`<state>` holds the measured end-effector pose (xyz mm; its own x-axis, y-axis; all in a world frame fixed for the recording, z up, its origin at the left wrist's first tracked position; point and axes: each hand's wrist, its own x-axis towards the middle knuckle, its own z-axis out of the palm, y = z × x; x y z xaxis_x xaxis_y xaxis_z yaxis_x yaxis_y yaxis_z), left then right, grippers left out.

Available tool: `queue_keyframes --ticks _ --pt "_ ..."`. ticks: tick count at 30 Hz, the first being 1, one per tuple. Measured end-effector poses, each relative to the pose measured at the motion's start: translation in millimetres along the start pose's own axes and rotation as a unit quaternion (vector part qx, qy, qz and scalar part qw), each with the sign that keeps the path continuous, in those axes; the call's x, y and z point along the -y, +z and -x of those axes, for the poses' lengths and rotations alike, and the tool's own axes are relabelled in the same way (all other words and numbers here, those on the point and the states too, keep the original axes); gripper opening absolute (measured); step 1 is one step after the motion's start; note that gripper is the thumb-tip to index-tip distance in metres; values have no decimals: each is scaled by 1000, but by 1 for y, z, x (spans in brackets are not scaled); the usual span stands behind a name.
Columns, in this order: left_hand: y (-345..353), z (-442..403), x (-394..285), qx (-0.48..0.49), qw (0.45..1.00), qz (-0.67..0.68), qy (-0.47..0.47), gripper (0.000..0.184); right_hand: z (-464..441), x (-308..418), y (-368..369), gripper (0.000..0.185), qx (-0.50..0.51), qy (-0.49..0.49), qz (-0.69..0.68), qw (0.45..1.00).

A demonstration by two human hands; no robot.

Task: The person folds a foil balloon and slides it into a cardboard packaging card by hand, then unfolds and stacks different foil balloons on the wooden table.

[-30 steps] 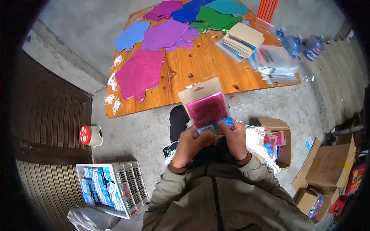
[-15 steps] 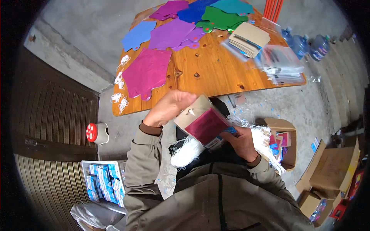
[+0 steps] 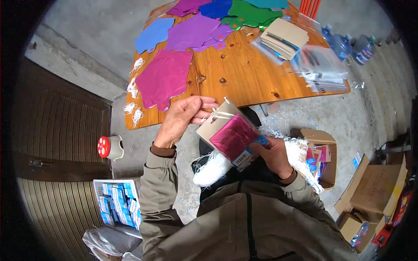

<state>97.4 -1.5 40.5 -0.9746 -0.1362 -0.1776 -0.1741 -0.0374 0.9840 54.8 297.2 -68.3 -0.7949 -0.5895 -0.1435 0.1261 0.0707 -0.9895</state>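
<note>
A clear packet with a tan header card and folded pink foil (image 3: 234, 135) is tilted over my lap. My right hand (image 3: 275, 156) grips its lower right corner, thumb on top near the blue and white label. At the packet's upper left edge is my left hand (image 3: 185, 117), its fingers apart and nothing seen in its grasp. White strips lie across the tan card by those fingertips. Below the packet, a bundle of white string (image 3: 212, 170) rests on my lap, and more string (image 3: 297, 160) hangs on the right. A pink foil sheet (image 3: 163, 79) lies on the table beyond my left hand.
The wooden table (image 3: 244, 82) bears coloured foil sheets, tan cards (image 3: 285, 38), clear bags (image 3: 322, 67) and small string bundles. A red-topped stool (image 3: 110, 147) and a white crate (image 3: 98, 191) stand left. Open cartons (image 3: 331, 165) and water bottles (image 3: 363, 50) are right.
My left hand has left the packet's lower edge, moved up and left, and opened. The packet has tilted and stays in my right hand. White strips now show across its card.
</note>
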Motion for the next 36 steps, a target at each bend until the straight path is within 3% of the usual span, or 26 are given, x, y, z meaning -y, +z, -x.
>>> queue_keyframes --ticks 3,7,11,13,15,16,19,20,23,24,27,28,31,33,36 --pt "-1 5 13 12 990 -139 20 28 -1 8 5 13 2 -5 12 1000" --pt "-8 -1 32 23 998 -41 -53 29 0 11 10 14 3 -15 -11 1000" --pt "6 5 1 -86 994 65 -8 40 3 15 11 14 -13 3 -24 1000" --pt "3 10 20 -32 995 -88 29 39 2 17 12 15 -17 6 -20 1000" --pt "4 15 28 14 959 -277 52 38 2 14 13 15 -22 6 -7 1000" --pt "8 18 19 22 955 -294 -13 35 3 13 13 15 -23 3 -10 1000" --pt "13 11 20 -77 985 -129 80 32 7 11 17 14 -20 -1 -28 999" --pt "15 12 12 -91 993 -64 32 33 8 9 19 15 -18 0 -40 999" --pt "9 18 7 12 998 -61 -28 34 8 12 19 13 -14 -12 -42 999" --pt "13 19 4 -5 998 -50 -47 34 9 12 20 13 -10 -16 -37 999" --pt "1 8 27 -53 999 -8 -3 35 10 4 19 12 -30 -4 -33 999" --pt "-2 11 26 -78 994 52 -64 39 10 4 19 12 -45 0 -50 998" --pt "29 29 35 -124 988 96 6 49 8 8 22 13 -95 2 -102 990" --pt "41 46 63 -13 991 134 5 55 7 14 27 14 -132 -7 -138 982" --pt "97 62 80 -51 987 155 3 71 3 9 30 14 -154 -29 -130 979"
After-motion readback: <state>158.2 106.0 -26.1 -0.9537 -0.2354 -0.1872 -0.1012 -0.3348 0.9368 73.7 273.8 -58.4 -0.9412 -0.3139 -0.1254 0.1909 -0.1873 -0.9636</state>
